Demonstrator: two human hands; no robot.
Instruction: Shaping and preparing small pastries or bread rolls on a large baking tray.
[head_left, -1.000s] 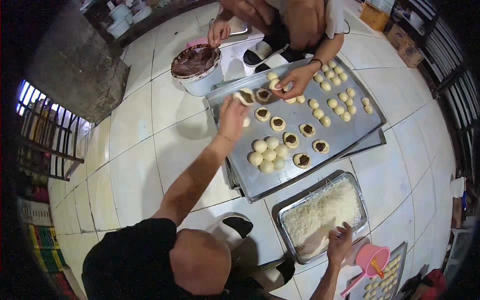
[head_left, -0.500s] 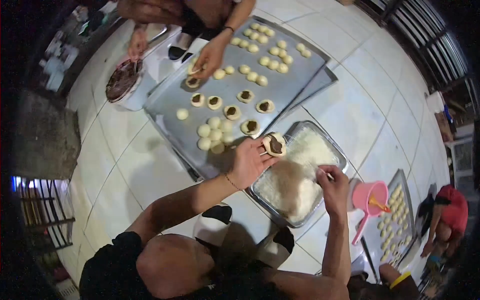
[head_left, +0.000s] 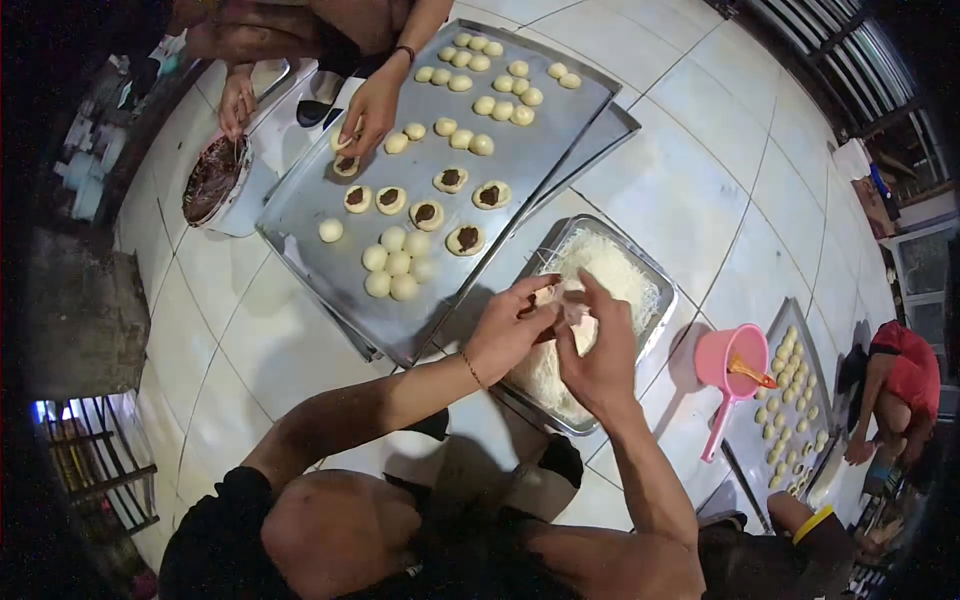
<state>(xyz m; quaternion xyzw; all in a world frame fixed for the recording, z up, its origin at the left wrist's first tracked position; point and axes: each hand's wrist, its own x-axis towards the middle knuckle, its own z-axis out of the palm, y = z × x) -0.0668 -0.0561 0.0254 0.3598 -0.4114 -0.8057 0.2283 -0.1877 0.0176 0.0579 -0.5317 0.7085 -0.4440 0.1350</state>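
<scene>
My left hand (head_left: 505, 335) holds a dough round (head_left: 546, 294) by its edge, mostly hidden behind the fingers. My right hand (head_left: 604, 358) meets it there, fingertips closed at the dough with some pale shreds between them; how much they hold is hard to see. Both hands are above a rectangular metal pan (head_left: 664, 318) full of fine white shreds (head_left: 610, 262). Just left of it, a large metal tray (head_left: 545, 125) carries plain dough balls (head_left: 396, 262) and several flattened rounds topped with dark brown filling (head_left: 466, 239).
Across the tray, a co-worker's hand (head_left: 372, 115) handles dough; their other hand (head_left: 237, 104) is at a tub of dark brown filling (head_left: 215, 180). On the right are a pink dipper (head_left: 728, 358) with a brush, another tray of dough balls (head_left: 745, 440), and a person in red (head_left: 905, 365).
My right hand has moved left and up from over the shreds to the dough round in my left hand. The whole view has shifted slightly.
</scene>
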